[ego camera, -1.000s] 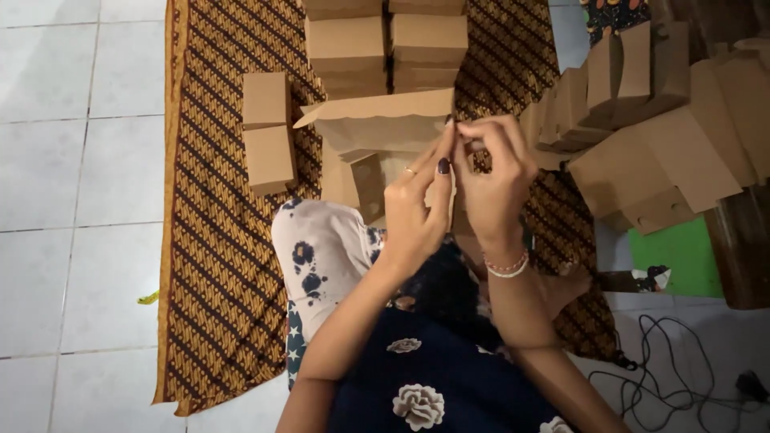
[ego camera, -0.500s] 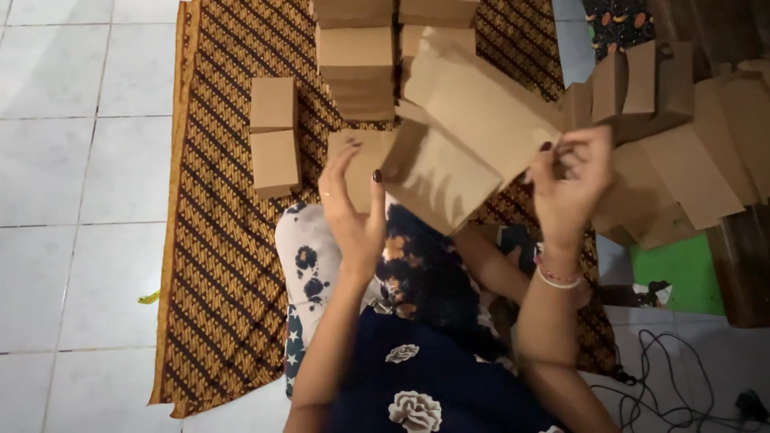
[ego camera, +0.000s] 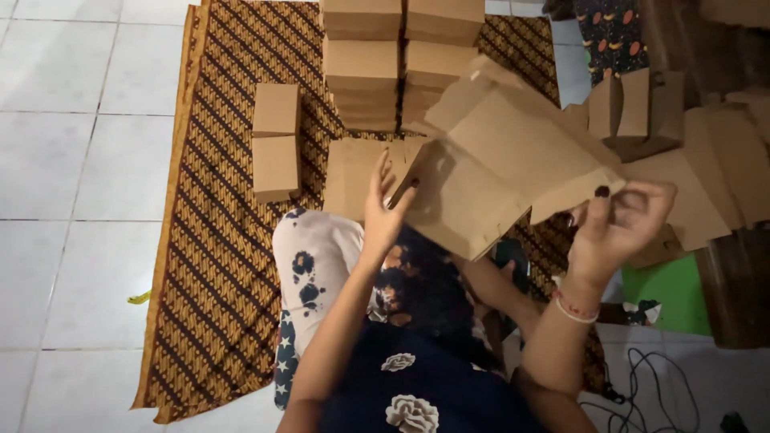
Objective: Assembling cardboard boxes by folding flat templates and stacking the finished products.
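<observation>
I hold a half-unfolded brown cardboard box (ego camera: 497, 164) up in front of me, tilted, with its flaps spread. My right hand (ego camera: 618, 228) pinches its right lower flap. My left hand (ego camera: 383, 210) touches the box's left edge with the fingers spread. Flat brown box blanks (ego camera: 353, 172) lie on the patterned mat just behind my left hand.
Two stacks of folded brown boxes (ego camera: 401, 64) stand at the back of the brown patterned mat (ego camera: 216, 240). Two single boxes (ego camera: 275, 140) sit to the left. More flat blanks (ego camera: 706, 160) lean at the right. White tiles (ego camera: 72, 160), a green sheet (ego camera: 670, 293) and black cables (ego camera: 650, 385) surround.
The box has opened out wider and swung right. My hands, close together a second ago, have moved apart to its two sides.
</observation>
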